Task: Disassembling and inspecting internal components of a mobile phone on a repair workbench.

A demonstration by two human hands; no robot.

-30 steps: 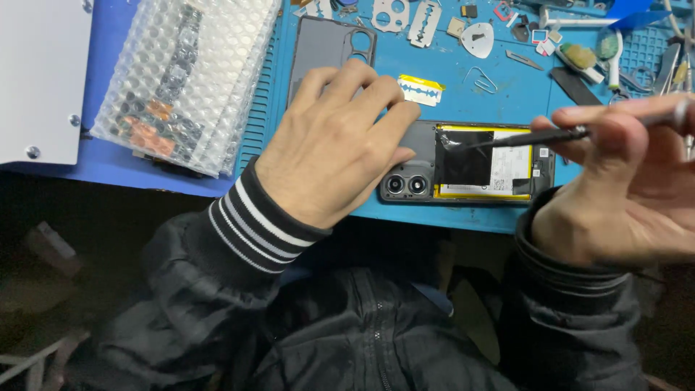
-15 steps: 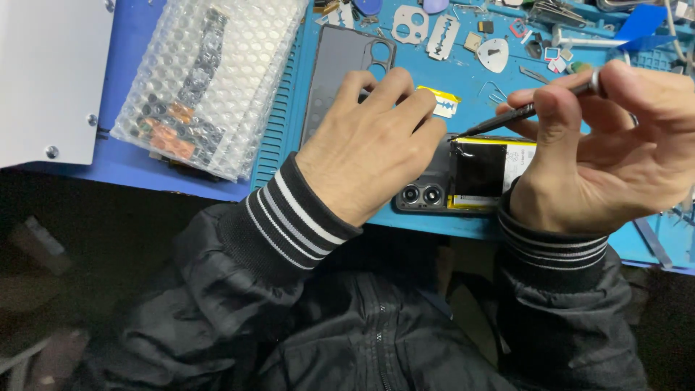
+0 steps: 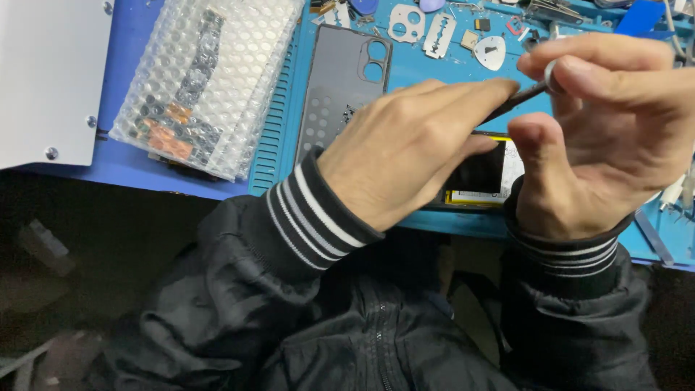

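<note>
I see a blue bench (image 3: 130, 170) with a lighter blue mat (image 3: 427, 72) laid over its right part. Left of the mat, a bubble-wrap pouch (image 3: 239, 80) lies on the bench, circuit parts showing through it; further left sits a white box (image 3: 51, 80). On the mat, nearest the pouch, lies a grey phone cover (image 3: 340, 87). Beyond the cover, along the mat's far edge, small metal plates (image 3: 405, 22) and a white pick (image 3: 491, 52) are scattered. Right of the cover, at the mat's near edge, lies an opened phone (image 3: 481, 177), its black battery exposed.
</note>
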